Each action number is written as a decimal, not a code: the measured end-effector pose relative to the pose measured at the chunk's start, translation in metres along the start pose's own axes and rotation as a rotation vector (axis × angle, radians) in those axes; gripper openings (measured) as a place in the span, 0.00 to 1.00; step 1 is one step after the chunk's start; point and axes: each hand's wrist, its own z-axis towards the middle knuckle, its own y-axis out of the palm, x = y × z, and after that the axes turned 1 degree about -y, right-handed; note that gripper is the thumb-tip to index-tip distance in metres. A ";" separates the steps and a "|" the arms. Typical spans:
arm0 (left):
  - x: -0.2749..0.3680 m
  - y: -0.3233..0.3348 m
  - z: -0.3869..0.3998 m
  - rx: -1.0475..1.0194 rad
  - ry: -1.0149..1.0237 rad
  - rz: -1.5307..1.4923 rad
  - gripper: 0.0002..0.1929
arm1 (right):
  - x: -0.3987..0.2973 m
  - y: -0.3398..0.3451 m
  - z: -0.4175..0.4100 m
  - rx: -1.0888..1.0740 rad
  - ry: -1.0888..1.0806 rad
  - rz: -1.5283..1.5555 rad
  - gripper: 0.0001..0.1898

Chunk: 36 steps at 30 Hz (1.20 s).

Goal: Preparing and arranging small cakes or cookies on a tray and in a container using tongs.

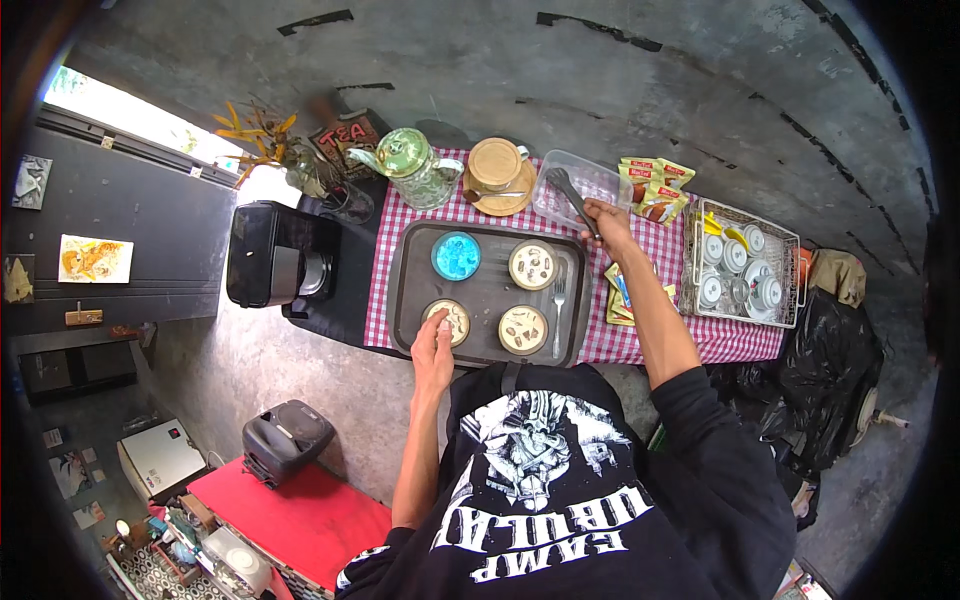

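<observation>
My right hand [611, 225] grips dark tongs [574, 196], their tips inside a clear plastic container [559, 214]. My left hand [433, 360] is at the near-left glass of creamy drink [456, 330], fingertips over its rim; whether it grips the glass is unclear. That glass stands on a dark serving tray [484, 289] with two similar glasses, one far right [533, 262] and one near right [523, 331], dark pieces floating in both. At the tray's far left sits a cup of bright blue drink [456, 256]. A metal fork [559, 315] lies along the tray's right side.
Behind the tray stand a green patterned teapot [416, 169] and a wood-lidded cup [496, 161]. Yellow sachets [660, 191] and a wire basket [739, 262] of upturned cups are on the right of the checked tablecloth [660, 300]. A black coffee machine [274, 255] is left.
</observation>
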 end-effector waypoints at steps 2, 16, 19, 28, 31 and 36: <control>0.002 0.001 0.001 -0.010 -0.010 -0.010 0.17 | 0.001 0.005 -0.001 0.026 0.005 -0.010 0.18; -0.001 -0.001 -0.003 0.006 -0.022 -0.012 0.17 | 0.017 -0.009 -0.018 0.028 -0.099 -0.143 0.22; -0.003 0.001 -0.004 0.004 -0.024 -0.003 0.16 | 0.016 -0.016 -0.032 0.003 -0.150 -0.135 0.21; 0.007 0.007 -0.001 -0.022 -0.019 -0.020 0.17 | 0.028 -0.043 -0.115 -0.152 -0.193 -0.242 0.20; 0.004 0.009 0.000 -0.039 -0.004 -0.023 0.17 | 0.041 -0.053 -0.144 -0.194 -0.189 -0.285 0.19; 0.004 0.014 0.001 -0.057 -0.011 -0.018 0.17 | 0.059 -0.062 -0.184 -0.275 -0.125 -0.354 0.19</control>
